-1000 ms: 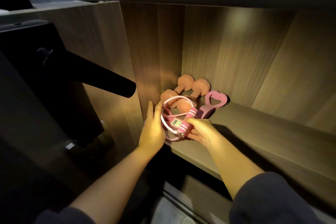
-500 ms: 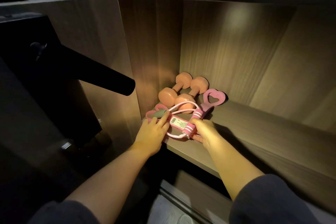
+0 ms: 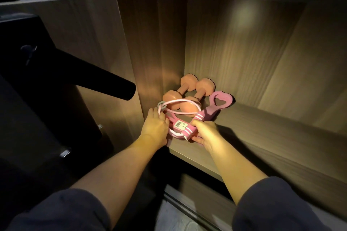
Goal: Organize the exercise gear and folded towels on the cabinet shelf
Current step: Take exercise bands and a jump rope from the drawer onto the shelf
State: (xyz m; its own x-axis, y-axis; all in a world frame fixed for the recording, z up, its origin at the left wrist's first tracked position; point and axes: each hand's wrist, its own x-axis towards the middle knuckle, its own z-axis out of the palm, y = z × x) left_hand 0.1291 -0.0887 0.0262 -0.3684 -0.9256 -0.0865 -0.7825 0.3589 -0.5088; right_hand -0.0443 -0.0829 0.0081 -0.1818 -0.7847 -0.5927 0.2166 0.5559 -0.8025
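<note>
Pink skipping rope (image 3: 179,124), probably light and limp-corded, lay on the shelf (image 3: 262,137); right hand (image 3: 206,133) clasped its stiff handles, likely the best hold, left hand (image 3: 155,127) pressed flat on the coils.

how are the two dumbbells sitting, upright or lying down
Lying down: both dumbbells rest on their sides on the shelf, side by side in its back left corner.

Print on the barcode label (image 3: 178,124) is too small to read (the right hand (image 3: 206,133) hides part of the handles (image 3: 199,117))
</note>
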